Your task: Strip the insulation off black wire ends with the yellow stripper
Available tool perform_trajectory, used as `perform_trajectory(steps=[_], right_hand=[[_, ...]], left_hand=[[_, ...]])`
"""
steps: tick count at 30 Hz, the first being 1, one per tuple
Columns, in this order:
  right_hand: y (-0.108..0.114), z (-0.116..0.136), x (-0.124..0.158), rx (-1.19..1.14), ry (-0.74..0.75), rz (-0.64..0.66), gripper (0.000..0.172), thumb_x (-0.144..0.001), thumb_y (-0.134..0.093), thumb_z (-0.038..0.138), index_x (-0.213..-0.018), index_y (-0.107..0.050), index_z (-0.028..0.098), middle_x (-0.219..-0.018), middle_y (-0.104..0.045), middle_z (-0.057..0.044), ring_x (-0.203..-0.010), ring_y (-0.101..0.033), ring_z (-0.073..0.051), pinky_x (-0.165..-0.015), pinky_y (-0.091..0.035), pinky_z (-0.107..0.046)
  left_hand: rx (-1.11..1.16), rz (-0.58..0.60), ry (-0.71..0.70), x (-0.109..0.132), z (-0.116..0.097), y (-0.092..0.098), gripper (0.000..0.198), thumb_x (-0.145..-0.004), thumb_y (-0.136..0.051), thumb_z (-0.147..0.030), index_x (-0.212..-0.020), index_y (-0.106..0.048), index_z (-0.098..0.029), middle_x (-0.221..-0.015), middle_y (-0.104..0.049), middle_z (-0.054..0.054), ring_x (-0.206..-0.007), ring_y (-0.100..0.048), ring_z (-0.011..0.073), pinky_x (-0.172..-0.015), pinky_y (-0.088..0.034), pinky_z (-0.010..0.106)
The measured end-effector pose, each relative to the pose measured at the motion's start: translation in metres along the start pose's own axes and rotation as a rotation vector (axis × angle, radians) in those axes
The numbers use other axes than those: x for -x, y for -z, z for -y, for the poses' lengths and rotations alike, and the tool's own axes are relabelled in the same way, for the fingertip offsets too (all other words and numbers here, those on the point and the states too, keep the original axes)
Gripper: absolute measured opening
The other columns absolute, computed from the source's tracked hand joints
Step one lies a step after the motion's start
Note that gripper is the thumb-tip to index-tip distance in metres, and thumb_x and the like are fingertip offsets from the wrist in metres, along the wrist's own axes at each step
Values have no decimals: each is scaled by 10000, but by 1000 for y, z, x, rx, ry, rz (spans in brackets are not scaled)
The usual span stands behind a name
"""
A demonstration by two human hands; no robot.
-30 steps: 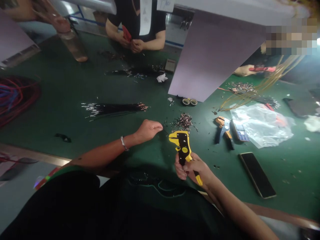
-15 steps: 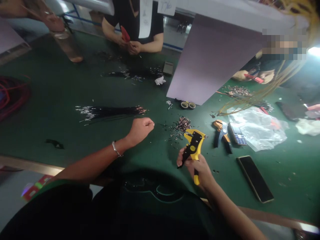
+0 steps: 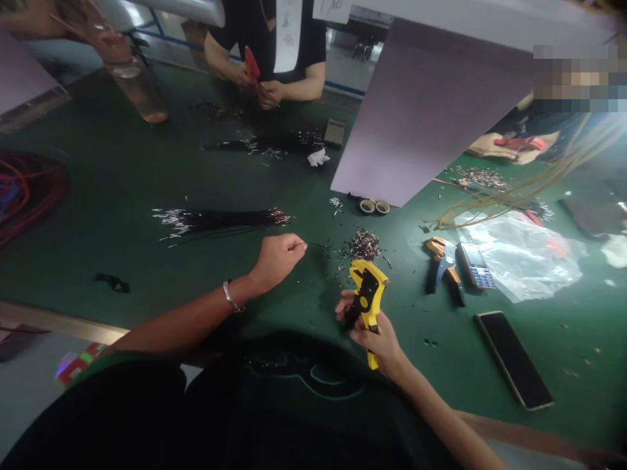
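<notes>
On the far left of the green tabletop lies a tangle of red and blue wire, with a tall clear bottle standing beyond it. A small black scrap sits nearer to you. Next comes a long bundle of black wires with bare metal ends, just beyond your left hand. That hand is closed with its fingers curled in, and a thin wire may run from it, though it is too fine to be sure. Across the tabletop, a co-worker's hands hold a red-handled tool, behind a second bundle of black wires and a crumpled white tissue.

Your right hand grips the yellow wire stripper, holding it upright near a heap of small metal terminals. Beyond the heap sit two rolls of tape, right by a pale panel that hides part of the far tabletop. Further right, a blue-and-orange stripper lies just beside a keypad phone, next to a clear plastic bag. Below them rests a black smartphone. Loose yellow wires stretch above the bag, and past them another person's hand holds a red tool.
</notes>
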State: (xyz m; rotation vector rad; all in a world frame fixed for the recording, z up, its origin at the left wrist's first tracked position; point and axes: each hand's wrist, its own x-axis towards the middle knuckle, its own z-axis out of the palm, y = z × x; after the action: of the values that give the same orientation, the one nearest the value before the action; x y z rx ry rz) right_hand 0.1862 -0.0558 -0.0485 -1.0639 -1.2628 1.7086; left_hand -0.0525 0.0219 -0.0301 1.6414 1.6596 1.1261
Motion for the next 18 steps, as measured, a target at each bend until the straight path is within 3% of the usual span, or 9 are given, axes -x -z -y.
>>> perform_trajectory(steps=[5,12,18], right_hand=[[-2,-6,3,24,14,0,569,-610,-663,189,-1169,-567,235,-1076,-647,-79,-979,-598,-275,-891,-465,-437],[-2,-6,4,49,-50,-45,595,-591,-642,136,-1174,-573,235,-1026,-650,-56,-894,-603,-238,-851,-481,-404],[-4,9,6,-150,-131,-83,586,-613,-633,132,-1189,-570,215,-978,-661,-51,-838,-590,-218,-782,-456,-365]], left_hand=[[-11,0,-25,3,-1,0,163,-790,-583,-188,-690,-706,-150,-607,-670,-7,-562,-569,101,-544,-407,210],[-36,12,-77,5,-5,2,175,-814,-578,-163,-850,-749,-176,-741,-744,8,-639,-647,122,-611,-477,221],[-23,12,-163,10,-9,4,142,-836,-600,-191,-834,-742,-188,-750,-739,2,-659,-652,117,-616,-480,219]])
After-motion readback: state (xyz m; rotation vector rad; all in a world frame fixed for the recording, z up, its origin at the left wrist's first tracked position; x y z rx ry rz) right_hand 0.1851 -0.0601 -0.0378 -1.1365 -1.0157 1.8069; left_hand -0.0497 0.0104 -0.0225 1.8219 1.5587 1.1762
